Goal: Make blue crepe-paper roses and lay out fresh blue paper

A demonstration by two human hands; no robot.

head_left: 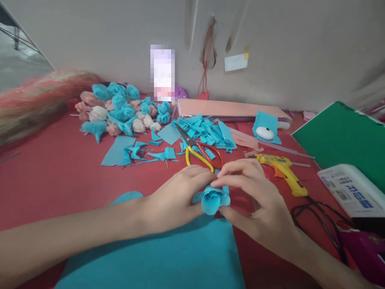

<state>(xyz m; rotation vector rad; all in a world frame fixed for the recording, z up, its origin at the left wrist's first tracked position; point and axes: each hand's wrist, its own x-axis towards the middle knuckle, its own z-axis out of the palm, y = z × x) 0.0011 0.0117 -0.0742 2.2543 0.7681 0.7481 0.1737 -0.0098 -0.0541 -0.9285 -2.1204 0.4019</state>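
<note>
A blue crepe paper flower (211, 200) with a rolled centre sits between my two hands, above the table. My left hand (177, 196) is closed on its left side, with the thumb below and the fingers behind. The fingers of my right hand (255, 196) curl around the flower's right and upper side, the fingertips touching its petals. Beneath my left forearm lies a large blue paper sheet (150, 257). Scissors (198, 148) with one yellow and one red handle lie just beyond my hands. To the right rests a yellow glue gun (282, 170).
Finished blue, pink and white paper flowers (120, 108) are heaped at the back left. Blue paper scraps (204, 130) spread around the scissors. A black cable (325, 212), a white box (351, 192) and a green board (339, 132) occupy the right side.
</note>
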